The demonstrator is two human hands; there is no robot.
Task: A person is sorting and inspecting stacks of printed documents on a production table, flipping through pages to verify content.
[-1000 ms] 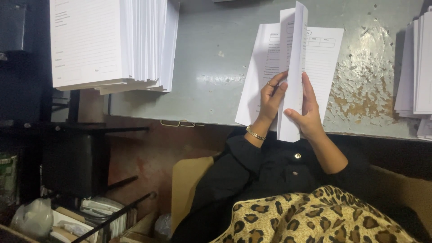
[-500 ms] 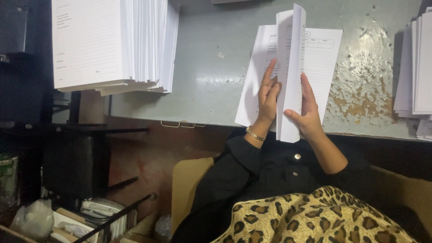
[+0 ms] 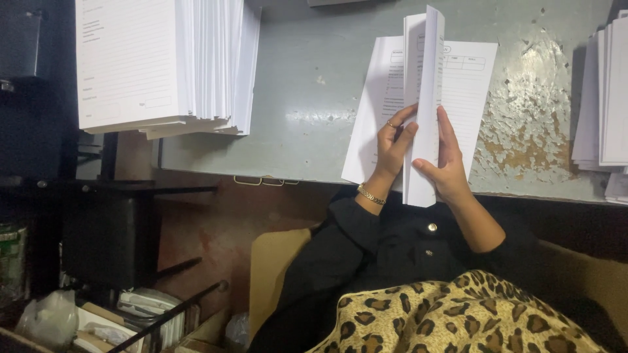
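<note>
We pinch a folded sheaf of forms (image 3: 422,104) upright, left hand (image 3: 391,147) and right hand (image 3: 448,163) fingers closed on it; flat sheets (image 3: 471,85) lie beneath, tall stack (image 3: 163,62) upper left untouched.

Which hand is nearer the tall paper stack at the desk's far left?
Left. The left hand grips the folded sheets on the side facing the tall stack; the right hand is on their far side.

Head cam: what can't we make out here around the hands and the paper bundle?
- Bundle of sheets, head view: stood on edge, so its page faces are hidden.
- Left hand: palm is turned away from the camera.
- Right hand: fingertips are behind the bundle.
- Flat sheet on the table: print too small to tell.
- Right stack: cut by the frame edge.
- Tall stack: top cut off.
</note>
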